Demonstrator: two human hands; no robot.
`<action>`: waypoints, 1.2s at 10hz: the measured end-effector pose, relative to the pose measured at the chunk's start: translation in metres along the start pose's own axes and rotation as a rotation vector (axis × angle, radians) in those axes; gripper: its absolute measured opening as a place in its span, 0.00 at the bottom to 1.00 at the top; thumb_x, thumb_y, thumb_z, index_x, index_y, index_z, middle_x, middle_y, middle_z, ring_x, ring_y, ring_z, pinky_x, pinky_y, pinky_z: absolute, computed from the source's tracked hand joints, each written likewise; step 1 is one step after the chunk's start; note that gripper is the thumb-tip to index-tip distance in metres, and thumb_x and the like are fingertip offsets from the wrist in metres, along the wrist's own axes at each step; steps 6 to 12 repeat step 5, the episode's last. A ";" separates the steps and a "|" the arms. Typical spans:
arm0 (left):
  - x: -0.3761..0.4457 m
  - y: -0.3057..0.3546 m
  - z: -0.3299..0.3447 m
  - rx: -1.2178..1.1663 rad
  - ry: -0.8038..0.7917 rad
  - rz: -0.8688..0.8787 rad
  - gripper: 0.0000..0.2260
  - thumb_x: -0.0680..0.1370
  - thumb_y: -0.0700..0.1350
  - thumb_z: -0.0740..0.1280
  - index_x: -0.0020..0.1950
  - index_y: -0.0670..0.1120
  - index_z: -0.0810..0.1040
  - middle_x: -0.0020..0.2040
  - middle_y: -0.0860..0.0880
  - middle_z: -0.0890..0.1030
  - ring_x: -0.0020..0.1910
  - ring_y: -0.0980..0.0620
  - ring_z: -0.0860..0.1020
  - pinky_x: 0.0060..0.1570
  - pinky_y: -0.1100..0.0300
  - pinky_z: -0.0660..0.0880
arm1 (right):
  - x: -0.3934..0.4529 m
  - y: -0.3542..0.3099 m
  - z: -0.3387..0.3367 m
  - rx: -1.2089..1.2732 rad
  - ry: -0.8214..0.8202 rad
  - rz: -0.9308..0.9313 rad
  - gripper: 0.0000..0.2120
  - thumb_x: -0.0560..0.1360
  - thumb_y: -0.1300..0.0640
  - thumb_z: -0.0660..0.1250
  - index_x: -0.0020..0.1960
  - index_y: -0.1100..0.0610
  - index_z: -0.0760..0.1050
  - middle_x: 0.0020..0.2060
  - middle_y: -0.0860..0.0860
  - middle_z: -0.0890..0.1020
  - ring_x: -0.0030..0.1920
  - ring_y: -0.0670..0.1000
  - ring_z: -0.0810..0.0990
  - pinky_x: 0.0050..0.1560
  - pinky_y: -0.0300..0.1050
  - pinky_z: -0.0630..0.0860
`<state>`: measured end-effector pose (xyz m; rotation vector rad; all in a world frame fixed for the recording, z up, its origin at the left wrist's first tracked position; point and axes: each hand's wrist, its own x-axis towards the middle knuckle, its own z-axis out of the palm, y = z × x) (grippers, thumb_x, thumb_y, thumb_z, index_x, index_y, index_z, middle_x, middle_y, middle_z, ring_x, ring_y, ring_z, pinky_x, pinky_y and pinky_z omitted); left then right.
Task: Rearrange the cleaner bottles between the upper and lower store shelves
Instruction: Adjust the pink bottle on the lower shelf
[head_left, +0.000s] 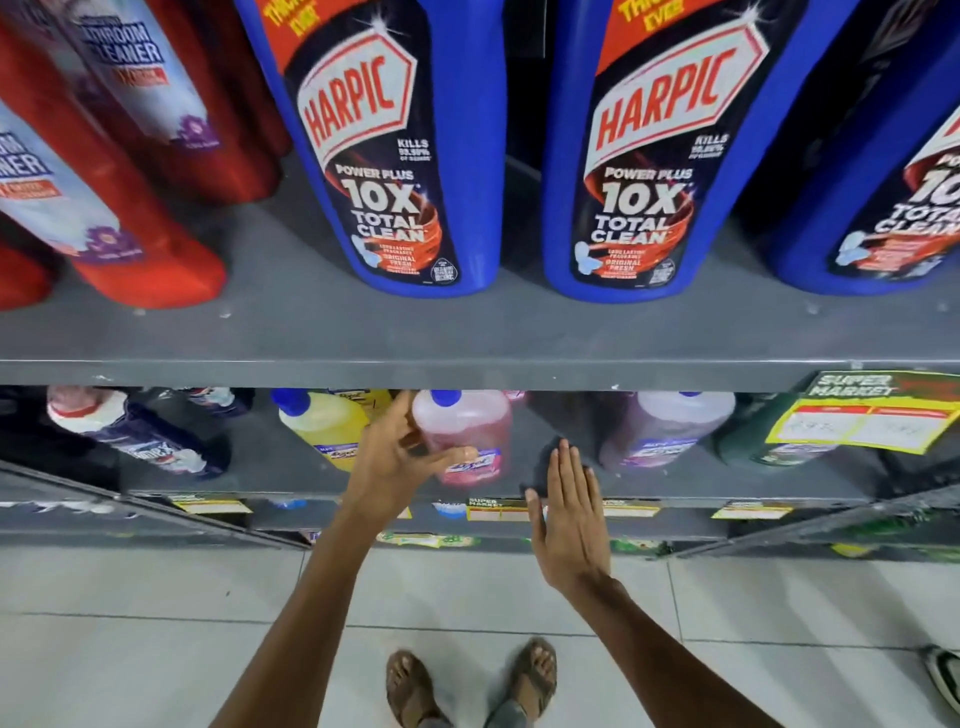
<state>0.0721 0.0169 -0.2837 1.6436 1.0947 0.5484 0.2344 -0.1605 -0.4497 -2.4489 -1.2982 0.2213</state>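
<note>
On the lower shelf (311, 491) stands a pink cleaner bottle (470, 431) with a blue cap. My left hand (395, 457) curls around its left side, thumb across the label, fingers touching it. My right hand (569, 514) is flat and open, fingers together, just right of the pink bottle and apart from it, over a bare gap in the shelf. A yellow bottle (324, 423) stands left of the pink one and a purple bottle (665, 431) to the right. The upper shelf (467, 338) carries two big blue Harpic bottles (395, 156) (654, 156).
Red bathroom cleaner bottles (130, 171) fill the upper shelf's left; a third blue bottle (893, 182) is at far right. A dark-labelled bottle (135, 431) lies at lower left. A yellow price tag (862, 415) hangs from the upper shelf edge. White tiled floor (156, 649) below.
</note>
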 end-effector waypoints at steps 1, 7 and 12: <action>0.010 0.011 0.013 -0.026 -0.094 -0.008 0.27 0.64 0.38 0.87 0.55 0.53 0.80 0.55 0.45 0.89 0.55 0.42 0.88 0.57 0.52 0.86 | 0.000 0.001 0.002 0.007 0.022 0.003 0.32 0.88 0.43 0.49 0.86 0.60 0.57 0.86 0.54 0.57 0.86 0.53 0.56 0.87 0.51 0.52; 0.008 0.018 0.014 -0.083 -0.224 -0.023 0.28 0.68 0.37 0.85 0.60 0.57 0.78 0.59 0.56 0.86 0.55 0.62 0.86 0.64 0.54 0.84 | 0.000 0.000 0.003 0.024 -0.005 -0.014 0.33 0.88 0.42 0.45 0.87 0.60 0.52 0.87 0.54 0.54 0.87 0.53 0.53 0.87 0.51 0.50; 0.008 0.018 0.014 -0.083 -0.224 -0.023 0.28 0.68 0.37 0.85 0.60 0.57 0.78 0.59 0.56 0.86 0.55 0.62 0.86 0.64 0.54 0.84 | 0.000 0.000 0.003 0.024 -0.005 -0.014 0.33 0.88 0.42 0.45 0.87 0.60 0.52 0.87 0.54 0.54 0.87 0.53 0.53 0.87 0.51 0.50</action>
